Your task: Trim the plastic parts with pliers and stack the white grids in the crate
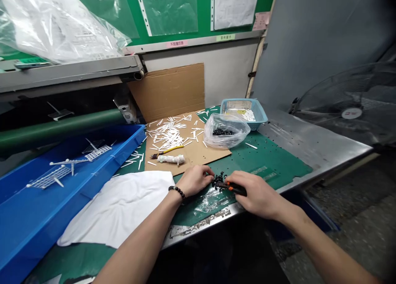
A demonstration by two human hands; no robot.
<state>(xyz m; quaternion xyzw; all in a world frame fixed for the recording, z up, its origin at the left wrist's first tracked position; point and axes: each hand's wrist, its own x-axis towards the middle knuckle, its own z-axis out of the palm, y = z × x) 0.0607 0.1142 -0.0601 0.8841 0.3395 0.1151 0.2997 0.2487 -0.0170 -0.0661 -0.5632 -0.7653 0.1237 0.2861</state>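
Observation:
My right hand (pixel 256 193) is wrapped round a pair of pliers (pixel 236 188) with black and orange handles. Their jaws point left into a small heap of black plastic parts (pixel 219 180) near the table's front edge. On the heap's left side, my left hand (pixel 198 179) has its thumb and forefinger drawn together. What lies between those fingertips is too small to tell. Behind the heap, a clear plastic bag (pixel 227 131) contains more black parts. Another pair of pliers (pixel 168 151), with yellow handles, rests on a cardboard sheet (pixel 210 154) beside a white wrapped roll (pixel 171 159).
White sticks (pixel 170 134) are scattered over the cardboard. A light blue basket (pixel 260 114) stands at the back right. On the left are a white cloth (pixel 123 207) and a long blue bin (pixel 40 226) with white lattice pieces. A fan (pixel 351 110) is at far right.

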